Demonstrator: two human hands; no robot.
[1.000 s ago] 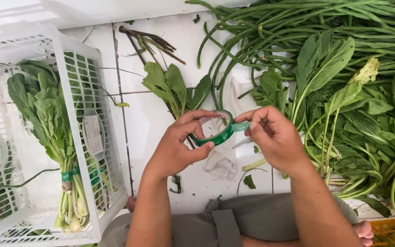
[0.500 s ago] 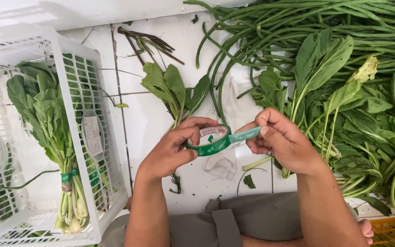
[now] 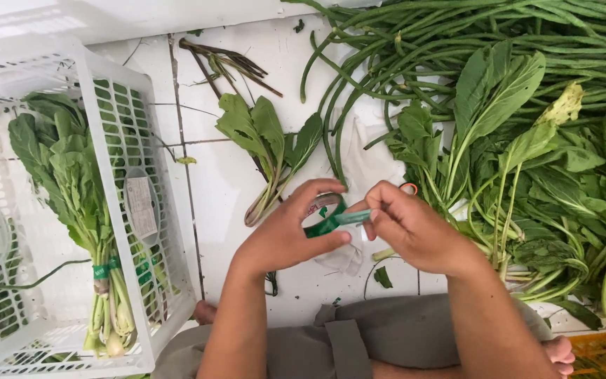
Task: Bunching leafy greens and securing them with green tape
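Crouched over the tiled floor (image 3: 226, 189), the left hand (image 3: 285, 235) grips a green tape roll (image 3: 324, 214) while the right hand (image 3: 412, 228) pinches its strip, beside loose greens (image 3: 527, 182) and a white crate (image 3: 117, 119).

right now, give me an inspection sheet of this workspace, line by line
surface: white tiled floor, with bits of leaf and stem on it
job's things: roll of green tape held in the left hand; the right hand pinches its free end; small leafy bunch lies just beyond the hands
clutter: loose dark stems; pile of leafy greens; heap of long beans
hands: both closed on the tape
cables: nothing seen
surroundings: white plastic crate holding a tied bunch of greens; the person's grey clothing at the bottom edge
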